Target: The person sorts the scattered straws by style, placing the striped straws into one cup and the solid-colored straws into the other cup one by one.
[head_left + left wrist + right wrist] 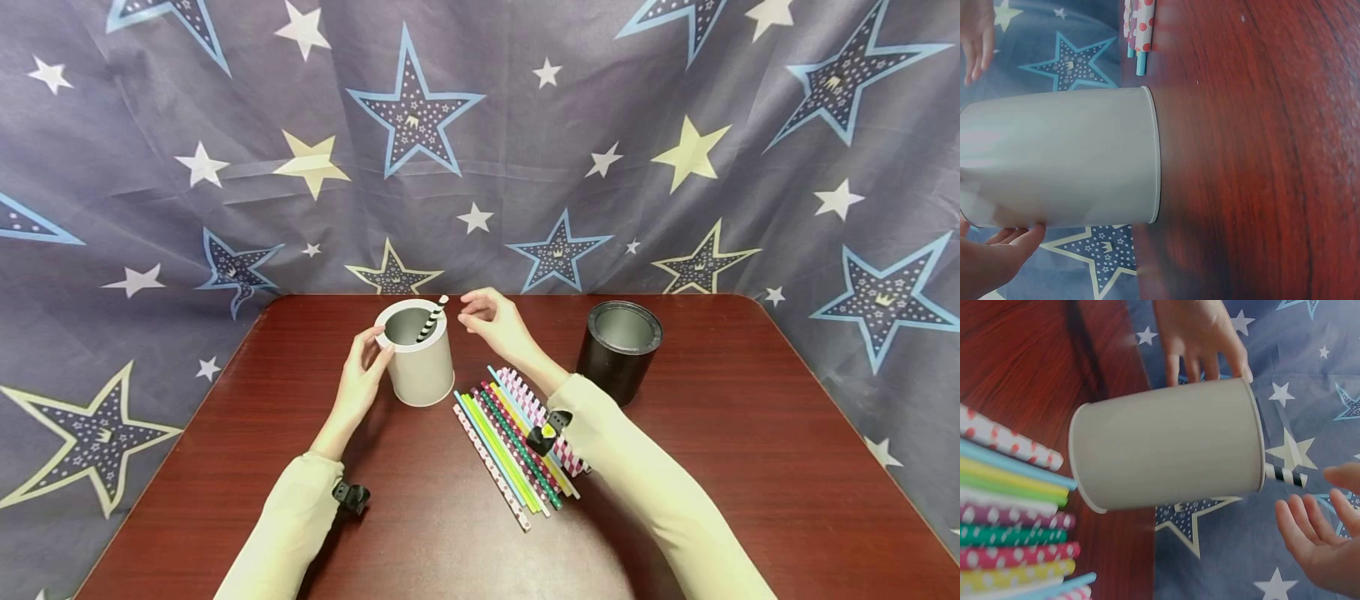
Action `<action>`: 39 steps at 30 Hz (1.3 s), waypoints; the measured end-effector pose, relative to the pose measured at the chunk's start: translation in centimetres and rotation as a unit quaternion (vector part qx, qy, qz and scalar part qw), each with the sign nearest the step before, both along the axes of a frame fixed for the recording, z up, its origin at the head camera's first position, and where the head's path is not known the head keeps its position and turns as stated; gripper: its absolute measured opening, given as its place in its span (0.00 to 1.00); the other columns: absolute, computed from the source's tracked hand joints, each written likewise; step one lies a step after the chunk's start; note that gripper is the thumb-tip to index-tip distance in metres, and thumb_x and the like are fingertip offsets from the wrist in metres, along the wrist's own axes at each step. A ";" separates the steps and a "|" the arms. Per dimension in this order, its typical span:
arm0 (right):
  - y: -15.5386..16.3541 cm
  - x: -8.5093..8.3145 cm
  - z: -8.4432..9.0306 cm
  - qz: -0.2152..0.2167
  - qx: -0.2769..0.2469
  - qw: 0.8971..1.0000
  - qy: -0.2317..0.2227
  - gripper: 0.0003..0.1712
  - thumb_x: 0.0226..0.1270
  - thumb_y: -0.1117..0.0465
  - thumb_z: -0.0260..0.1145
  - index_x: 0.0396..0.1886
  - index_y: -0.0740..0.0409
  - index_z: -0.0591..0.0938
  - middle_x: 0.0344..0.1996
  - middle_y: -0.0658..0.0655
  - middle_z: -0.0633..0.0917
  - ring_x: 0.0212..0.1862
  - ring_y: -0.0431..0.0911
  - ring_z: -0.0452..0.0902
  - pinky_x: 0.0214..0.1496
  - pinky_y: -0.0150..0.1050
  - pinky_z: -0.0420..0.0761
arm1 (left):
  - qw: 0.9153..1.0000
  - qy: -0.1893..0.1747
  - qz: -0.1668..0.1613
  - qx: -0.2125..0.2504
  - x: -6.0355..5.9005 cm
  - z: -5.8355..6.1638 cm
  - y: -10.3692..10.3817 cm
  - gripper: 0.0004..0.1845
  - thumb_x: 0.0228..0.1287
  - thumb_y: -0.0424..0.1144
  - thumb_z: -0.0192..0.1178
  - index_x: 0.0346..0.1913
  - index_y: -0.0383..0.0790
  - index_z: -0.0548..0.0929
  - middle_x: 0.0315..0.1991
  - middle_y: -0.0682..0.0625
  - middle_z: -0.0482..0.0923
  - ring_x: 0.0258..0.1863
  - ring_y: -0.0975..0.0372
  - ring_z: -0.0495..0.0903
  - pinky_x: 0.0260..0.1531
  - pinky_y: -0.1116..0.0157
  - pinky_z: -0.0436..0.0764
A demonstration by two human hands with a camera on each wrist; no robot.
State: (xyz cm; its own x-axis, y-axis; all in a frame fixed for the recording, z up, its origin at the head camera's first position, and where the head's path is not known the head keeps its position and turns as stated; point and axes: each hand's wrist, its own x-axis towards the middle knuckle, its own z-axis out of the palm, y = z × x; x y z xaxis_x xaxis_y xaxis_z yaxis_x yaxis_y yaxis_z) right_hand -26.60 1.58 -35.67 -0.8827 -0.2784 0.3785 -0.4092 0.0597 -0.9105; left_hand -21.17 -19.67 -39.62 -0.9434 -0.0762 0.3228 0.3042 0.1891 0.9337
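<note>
Leaning inside the white cup, a black-and-white striped straw has only its top end showing above the rim — the rest is hidden by the cup wall. Its long axis tilts up and away from the person, toward the right hand, with the tip resting against the far right of the rim. In the right wrist view just a short striped stub pokes past the cup's mouth; in the left wrist view the straw cannot be seen at all.

The cup stands upright on the red-brown table, near its far edge. The left hand touches the cup's left side near the rim, fingers loosely curved against the wall rather than wrapped round it; how firmly it holds is hard to tell. The right hand hovers just right of the cup's mouth, close to the straw tip but apart from it, fingers relaxed and slightly bent, holding nothing.

Just right of the cup's base lies a bundle of coloured straws — dotted, green, yellow, blue — side by side, partly covered by the right sleeve. Farther right of the cup stands a black cup, upright, its inside hard to make out. Behind the cup hangs a star-printed cloth.
</note>
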 end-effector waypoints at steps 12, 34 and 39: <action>3.3 1.8 0.4 0.031 0.103 0.994 0.001 0.11 0.56 0.74 0.59 0.40 0.73 0.74 0.33 0.69 0.79 0.30 0.51 0.77 0.35 0.39 0.80 | 1.000 0.004 0.001 -0.007 0.1 0.1 0.1 0.21 0.62 0.28 0.49 0.57 0.25 0.61 0.59 0.31 0.60 0.61 0.48 0.57 0.63 0.57 0.53; 7.2 1.0 -3.6 0.063 0.235 0.970 0.005 0.11 0.55 0.68 0.62 0.40 0.65 0.77 0.34 0.63 0.81 0.35 0.50 0.77 0.40 0.41 0.77 | 1.000 -0.001 0.008 -0.005 0.2 -0.1 -0.2 0.21 0.62 0.28 0.49 0.57 0.25 0.62 0.58 0.30 0.60 0.61 0.49 0.58 0.63 0.57 0.53; 8.3 0.9 -4.7 0.067 0.265 0.962 0.006 0.12 0.54 0.70 0.61 0.40 0.66 0.77 0.35 0.63 0.81 0.37 0.49 0.77 0.43 0.41 0.77 | 1.000 -0.007 0.006 -0.005 0.1 0.0 0.1 0.21 0.62 0.29 0.49 0.57 0.26 0.62 0.59 0.31 0.60 0.61 0.49 0.57 0.63 0.58 0.53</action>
